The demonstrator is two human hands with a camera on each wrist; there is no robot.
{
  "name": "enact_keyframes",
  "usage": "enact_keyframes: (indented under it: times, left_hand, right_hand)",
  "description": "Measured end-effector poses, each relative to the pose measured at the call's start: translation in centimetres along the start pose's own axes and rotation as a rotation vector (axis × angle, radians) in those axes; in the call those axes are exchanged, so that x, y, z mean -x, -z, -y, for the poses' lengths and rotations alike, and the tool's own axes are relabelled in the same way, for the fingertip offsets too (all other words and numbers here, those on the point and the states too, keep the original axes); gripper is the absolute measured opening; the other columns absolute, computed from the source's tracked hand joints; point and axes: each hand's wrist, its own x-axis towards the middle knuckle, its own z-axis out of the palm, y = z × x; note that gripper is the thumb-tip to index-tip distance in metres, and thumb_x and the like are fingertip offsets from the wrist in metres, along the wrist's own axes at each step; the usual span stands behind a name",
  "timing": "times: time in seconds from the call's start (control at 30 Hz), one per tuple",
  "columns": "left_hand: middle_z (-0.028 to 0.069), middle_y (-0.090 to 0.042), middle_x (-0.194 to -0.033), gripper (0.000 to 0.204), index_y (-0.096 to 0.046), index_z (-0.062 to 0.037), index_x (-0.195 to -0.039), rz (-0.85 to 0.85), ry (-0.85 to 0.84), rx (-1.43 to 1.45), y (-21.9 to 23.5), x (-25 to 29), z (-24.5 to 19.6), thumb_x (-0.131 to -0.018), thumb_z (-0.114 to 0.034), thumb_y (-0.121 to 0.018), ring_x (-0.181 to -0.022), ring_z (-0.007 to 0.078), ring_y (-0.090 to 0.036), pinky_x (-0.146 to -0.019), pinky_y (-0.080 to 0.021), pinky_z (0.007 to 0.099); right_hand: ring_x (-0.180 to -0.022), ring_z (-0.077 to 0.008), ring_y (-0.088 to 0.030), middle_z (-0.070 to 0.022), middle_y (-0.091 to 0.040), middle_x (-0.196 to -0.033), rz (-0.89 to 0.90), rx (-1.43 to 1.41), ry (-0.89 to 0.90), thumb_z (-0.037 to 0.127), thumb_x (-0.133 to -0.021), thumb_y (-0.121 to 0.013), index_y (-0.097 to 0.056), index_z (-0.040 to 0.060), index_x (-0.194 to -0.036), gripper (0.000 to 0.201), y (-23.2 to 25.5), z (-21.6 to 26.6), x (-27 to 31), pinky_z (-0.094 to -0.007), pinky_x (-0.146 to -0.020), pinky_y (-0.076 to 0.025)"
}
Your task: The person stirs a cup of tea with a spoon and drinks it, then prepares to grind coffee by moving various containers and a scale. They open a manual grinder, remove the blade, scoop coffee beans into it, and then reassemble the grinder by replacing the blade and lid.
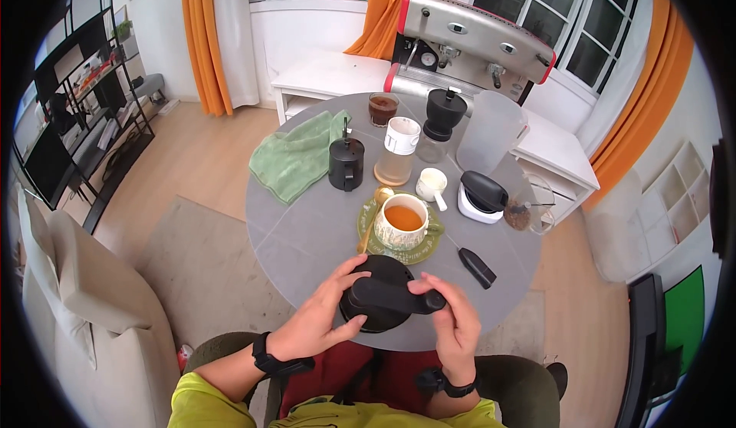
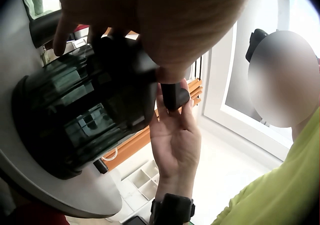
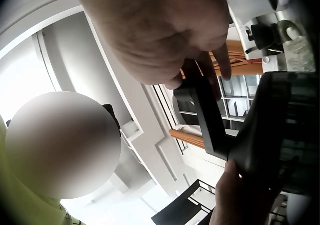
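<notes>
- Black kettle [image 1: 382,299] sits at the near edge of the round grey table [image 1: 307,228], just in front of the green saucer [image 1: 366,232], which serves as the landmark here.
- Left hand [image 1: 318,317] is wrapped against the kettle's left side, fingers curled over the lid and wall; the left wrist view shows the dark glossy body [image 2: 85,110] under that palm.
- Right hand [image 1: 454,322] pinches the end of the kettle's handle [image 1: 399,302] between thumb and fingertips; the right wrist view shows the fingers closed round the black handle bar [image 3: 207,115].
- Patterned cup [image 1: 402,222] stands on the saucer, filled with amber liquid, and a gold spoon [image 1: 374,212] lies across the saucer's left rim.
- Just right of the saucer lies a small black stick-shaped tool [image 1: 477,267].
- Beyond the saucer stand a small black pitcher [image 1: 346,163], a glass jar with a white lid [image 1: 397,152], a small white cup [image 1: 432,184] and a black hand grinder [image 1: 443,121].
- Far left of the saucer lies a folded green cloth [image 1: 295,156].
- Well behind the saucer, off the table, an espresso machine [image 1: 471,44] stands on a white bench.
</notes>
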Motion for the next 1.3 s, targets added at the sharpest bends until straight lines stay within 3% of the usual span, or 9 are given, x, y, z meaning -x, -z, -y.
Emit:
enact_keyframes:
  times: [0.1,0.33,0.4,0.6,0.7,0.9,1.0,1.2,1.3]
  left_hand:
    - [0.0208,-0.028,-0.151,0.062,-0.034,-0.0010,-0.137,-0.013,-0.004,-0.022,0.0,0.1,-0.1,-0.082,-0.004,-0.063,-0.141,0.0359,-0.029,-0.114,-0.026,0.0425]
    - [0.0206,-0.027,-0.152,0.061,-0.034,-0.0001,-0.137,-0.015,-0.003,-0.006,-0.1,0.1,-0.3,-0.084,-0.006,-0.063,-0.141,0.0356,-0.030,-0.114,-0.026,0.0420]
    - [0.0206,-0.027,-0.152,0.061,-0.034,0.0001,-0.137,-0.014,-0.004,-0.008,-0.1,0.1,-0.2,-0.084,-0.006,-0.063,-0.141,0.0356,-0.030,-0.114,-0.026,0.0419]
    - [0.0209,-0.027,-0.152,0.061,-0.034,0.0006,-0.137,-0.015,0.001,-0.014,-0.2,0.2,0.1,-0.083,-0.006,-0.062,-0.141,0.0360,-0.030,-0.113,-0.027,0.0424]
    - [0.0211,-0.026,-0.152,0.062,-0.033,0.0005,-0.137,-0.015,-0.004,-0.016,-0.2,0.2,0.1,-0.083,-0.005,-0.062,-0.141,0.0362,-0.030,-0.113,-0.027,0.0427]
    - [0.0213,-0.026,-0.152,0.061,-0.033,0.0003,-0.137,-0.014,0.002,-0.002,-0.3,0.2,0.0,-0.084,-0.005,-0.061,-0.142,0.0361,-0.028,-0.114,-0.026,0.0426]
    - [0.0214,-0.026,-0.152,0.061,-0.033,0.0001,-0.137,-0.015,-0.003,-0.009,-0.2,0.2,0.0,-0.084,-0.005,-0.061,-0.142,0.0361,-0.028,-0.114,-0.026,0.0425]
    - [0.0217,-0.025,-0.152,0.061,-0.033,-0.0004,-0.138,-0.008,0.002,-0.003,-0.2,0.1,-0.1,-0.083,-0.005,-0.061,-0.142,0.0361,-0.028,-0.114,-0.026,0.0424]
    - [0.0218,-0.025,-0.152,0.061,-0.033,-0.0001,-0.138,-0.012,0.005,-0.001,-0.2,0.2,0.0,-0.084,-0.005,-0.061,-0.141,0.0360,-0.029,-0.113,-0.026,0.0423]
  right_hand:
    - [-0.118,-0.0330,-0.053,-0.0208,-0.056,-0.126,-0.165,0.097,0.059,0.007,-0.088,-0.059,-0.054,-0.0041,-0.125,0.039,-1.2,0.1,0.2,-0.0395,-0.098,-0.043]
    - [-0.120,-0.0308,-0.051,-0.0185,-0.048,-0.131,0.002,0.113,0.083,0.009,-0.091,-0.056,-0.049,-0.0041,-0.126,0.039,-0.7,0.0,0.5,-0.0430,-0.104,-0.040]
    - [-0.114,-0.0345,-0.057,-0.0195,-0.059,-0.122,-0.255,0.116,0.046,0.004,-0.086,-0.061,-0.055,-0.0029,-0.122,0.037,-1.7,0.5,0.4,-0.0397,-0.097,-0.044]
    - [-0.115,-0.0334,-0.056,-0.0199,-0.059,-0.123,-0.063,0.190,0.086,0.007,-0.088,-0.062,-0.055,-0.0026,-0.123,0.037,-0.6,0.6,0.5,-0.0393,-0.098,-0.043]
    - [-0.116,-0.0329,-0.055,-0.0191,-0.058,-0.124,-0.301,0.095,0.058,0.007,-0.088,-0.060,-0.055,-0.0026,-0.123,0.037,-1.6,0.1,0.7,-0.0389,-0.099,-0.042]
    - [-0.117,-0.0328,-0.054,-0.0187,-0.057,-0.125,-0.067,0.155,0.089,0.006,-0.088,-0.060,-0.054,-0.0026,-0.124,0.037,-0.8,0.7,0.2,-0.0395,-0.099,-0.041]
    - [-0.115,-0.0332,-0.054,-0.0192,-0.058,-0.124,-0.278,0.180,0.048,0.004,-0.089,-0.057,-0.055,-0.0026,-0.124,0.036,-1.8,0.2,0.8,-0.0409,-0.100,-0.042]
    - [-0.114,-0.0331,-0.054,-0.0191,-0.056,-0.125,-0.072,0.185,0.109,0.007,-0.089,-0.059,-0.056,-0.0022,-0.122,0.035,-0.7,0.8,0.1,-0.0409,-0.099,-0.042]
    - [-0.115,-0.0328,-0.053,-0.0191,-0.056,-0.125,-0.259,0.192,0.078,0.008,-0.088,-0.059,-0.056,-0.0023,-0.121,0.035,-1.6,0.5,0.4,-0.0415,-0.098,-0.043]
